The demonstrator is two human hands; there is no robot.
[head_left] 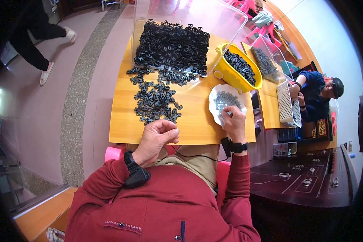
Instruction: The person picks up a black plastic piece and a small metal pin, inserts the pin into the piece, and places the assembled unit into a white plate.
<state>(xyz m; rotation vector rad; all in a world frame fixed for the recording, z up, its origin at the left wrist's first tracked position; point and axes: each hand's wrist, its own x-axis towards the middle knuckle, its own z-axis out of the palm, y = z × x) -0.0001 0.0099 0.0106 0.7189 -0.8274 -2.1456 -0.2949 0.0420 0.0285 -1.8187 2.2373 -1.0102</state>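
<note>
My left hand (157, 138) is closed in a pinch at the near edge of the table, just below a loose pile of small black plastic parts (155, 99) with holes in them. Whatever its fingers hold is too small to make out. Over the near right rim of a white scalloped dish (213, 109), my right hand (234, 121) pinches with thumb and fingertips pointing down. Small grey, metallic-looking pieces (226, 99) lie in that dish. What sits between the right fingertips cannot be made out.
A clear plastic bin (226, 28) heaped with black parts (171, 44) stands at the back. Beside it is a yellow basket (240, 86) of black parts. Rightward, a co-worker (316, 92) reaches into a white perforated basket (285, 103). A black cable (197, 157) hangs below my right wrist.
</note>
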